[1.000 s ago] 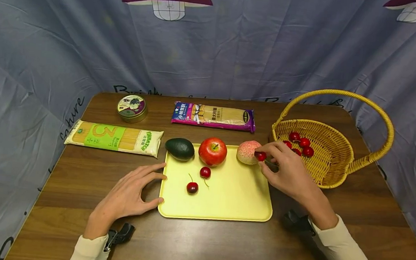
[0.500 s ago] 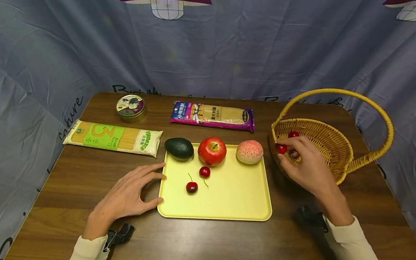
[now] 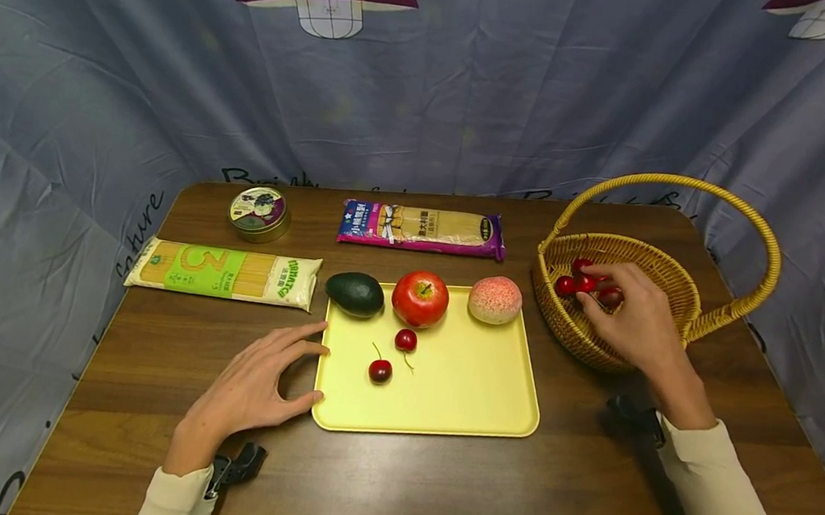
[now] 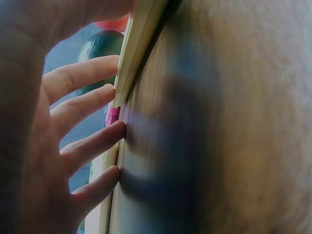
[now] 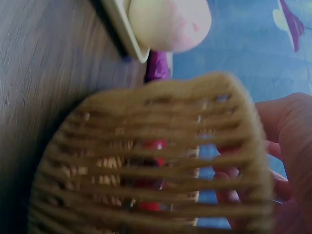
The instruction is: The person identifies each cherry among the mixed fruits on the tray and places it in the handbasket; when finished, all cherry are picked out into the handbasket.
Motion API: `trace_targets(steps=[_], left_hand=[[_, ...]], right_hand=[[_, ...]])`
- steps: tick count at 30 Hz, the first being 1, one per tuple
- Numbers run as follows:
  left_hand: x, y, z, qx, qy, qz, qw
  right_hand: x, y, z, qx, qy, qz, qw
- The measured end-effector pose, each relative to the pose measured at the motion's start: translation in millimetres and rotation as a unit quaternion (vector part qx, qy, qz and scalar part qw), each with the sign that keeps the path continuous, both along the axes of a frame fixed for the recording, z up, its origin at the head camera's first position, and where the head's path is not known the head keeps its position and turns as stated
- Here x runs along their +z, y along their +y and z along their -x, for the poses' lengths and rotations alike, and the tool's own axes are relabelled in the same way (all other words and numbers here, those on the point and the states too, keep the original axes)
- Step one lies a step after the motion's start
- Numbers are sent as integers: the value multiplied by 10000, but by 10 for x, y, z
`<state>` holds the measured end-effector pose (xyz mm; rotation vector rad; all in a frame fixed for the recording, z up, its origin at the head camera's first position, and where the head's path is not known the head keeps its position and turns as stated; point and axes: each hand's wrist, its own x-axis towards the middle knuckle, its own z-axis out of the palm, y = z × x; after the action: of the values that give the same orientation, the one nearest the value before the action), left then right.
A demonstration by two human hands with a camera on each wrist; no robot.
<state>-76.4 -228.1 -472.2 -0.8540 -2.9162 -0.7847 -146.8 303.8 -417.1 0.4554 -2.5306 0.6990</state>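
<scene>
My right hand [image 3: 634, 316] reaches over the near rim of the yellow wicker basket [image 3: 583, 344], pinching a red cherry [image 3: 586, 283] between thumb and fingertips. More cherries lie in the basket around it; one cherry [image 3: 565, 285] shows left of the fingers. In the right wrist view, the basket's woven wall [image 5: 146, 170] hides most of the hand. My left hand [image 3: 251, 383] rests with spread fingers against the left edge of the pale yellow tray [image 3: 459, 395]. On that tray are two stemmed cherries, one darker cherry [image 3: 380, 371] and one brighter cherry [image 3: 406, 341].
Along the tray's far edge sit an avocado [image 3: 355, 294], a red apple [image 3: 420, 299] and a peach [image 3: 495, 300]. Behind are a purple spaghetti pack [image 3: 422, 230] and a round tin [image 3: 259, 214]. A green-labelled spaghetti pack [image 3: 224, 273] lies left. The basket's tall handle [image 3: 677, 182] arches upward.
My right hand has carried the cherry from beside the peach rightward, over the rim and into the basket among the other cherries. The left hand stays at the tray's edge.
</scene>
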Motion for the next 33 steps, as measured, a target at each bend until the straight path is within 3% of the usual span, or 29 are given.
trace_targets(steps=[7,17,26,33], left_hand=[[1,3,3,-14,-14,-12,10000],[-4,0,5,-7,13,-22,10000],[-19,-1,15,-20,27,-17,10000],[-21,-6,16,-20,29,-22,10000]], right_hand=[[-75,186,136,-128,-57,-122,9998],[-136,344,268,-174,-1031,-334,9940],[-178,398,347,-91,-1126,-537,9921],[-153,401,389,-102,-1539,-562,9864]])
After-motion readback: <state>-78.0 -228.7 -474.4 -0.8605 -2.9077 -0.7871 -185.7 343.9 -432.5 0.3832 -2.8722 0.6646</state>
